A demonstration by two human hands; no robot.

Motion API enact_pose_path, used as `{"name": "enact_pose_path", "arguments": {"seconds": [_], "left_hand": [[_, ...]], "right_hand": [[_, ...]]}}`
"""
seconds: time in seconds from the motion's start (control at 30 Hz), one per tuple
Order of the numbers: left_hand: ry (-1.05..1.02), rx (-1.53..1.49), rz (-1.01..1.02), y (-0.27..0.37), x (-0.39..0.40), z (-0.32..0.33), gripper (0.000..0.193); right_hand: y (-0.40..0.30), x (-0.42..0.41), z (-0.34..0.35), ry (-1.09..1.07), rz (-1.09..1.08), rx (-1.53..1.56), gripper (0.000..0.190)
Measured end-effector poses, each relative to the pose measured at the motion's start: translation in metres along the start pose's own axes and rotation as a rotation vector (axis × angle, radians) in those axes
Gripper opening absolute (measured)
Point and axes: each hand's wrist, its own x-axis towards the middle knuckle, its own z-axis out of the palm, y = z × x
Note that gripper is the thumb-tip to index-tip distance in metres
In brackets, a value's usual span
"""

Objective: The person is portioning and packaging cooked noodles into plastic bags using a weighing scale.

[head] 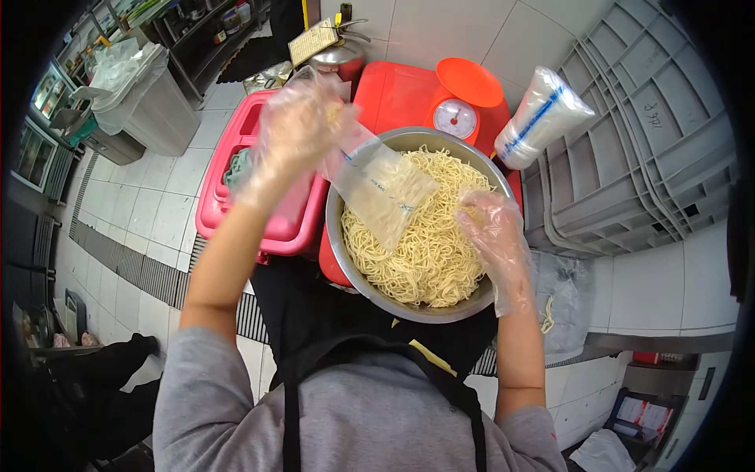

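A wide steel bowl (337,242) in front of me holds a heap of pale yellow noodles (424,277). My left hand (298,133), in a clear plastic glove and blurred, is raised above the bowl's far left side. From its closed fingers a translucent plastic bag (377,183) with blue print slants down, its lower end over the noodles. Something yellowish shows at the left fingertips, too blurred to name. My right hand (495,230), also gloved, is at the bowl's right rim, fingers curled around a small bunch of noodles.
A pink lidded tub (212,221) with a green cloth (237,170) stands left. Behind the bowl are a red kitchen scale (455,118) and a fire extinguisher (337,59). A plastic bag roll (540,118) and grey crates (637,130) stand right. Further left is a bin (150,97).
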Motion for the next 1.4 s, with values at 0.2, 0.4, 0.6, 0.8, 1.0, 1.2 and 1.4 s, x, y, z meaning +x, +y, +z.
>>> {"name": "enact_pose_path", "arguments": {"seconds": [0.2, 0.4, 0.6, 0.8, 1.0, 1.2, 1.4], "left_hand": [[-0.858, 0.039, -0.098, 0.079, -0.079, 0.047, 0.048], [-0.551, -0.648, -0.441, 0.048, -0.092, 0.056, 0.007], [-0.345, -0.396, -0.043, 0.028, -0.103, 0.062, 0.014], [-0.36, -0.168, -0.125, 0.055, -0.094, 0.044, 0.018], [-0.358, -0.265, -0.286, 0.043, -0.085, 0.028, 0.028], [-0.377, -0.141, -0.326, 0.033, -0.084, 0.013, 0.035], [-0.266, -0.22, -0.367, 0.033, -0.079, -0.002, 0.032]], "right_hand": [[0.012, 0.009, 0.046, -0.303, -0.236, -0.069, 0.022], [-0.004, 0.002, 0.057, -0.356, 0.172, 0.056, 0.016], [0.028, -0.018, 0.076, -0.138, 0.29, 0.821, 0.035], [0.041, -0.015, 0.003, -0.384, -0.159, -0.398, 0.072], [0.036, -0.012, 0.009, -0.289, 0.157, -0.114, 0.048], [-0.047, 0.049, -0.063, 0.049, 0.096, 0.309, 0.031], [-0.095, 0.098, -0.137, 0.27, -0.093, 0.483, 0.039]]}}
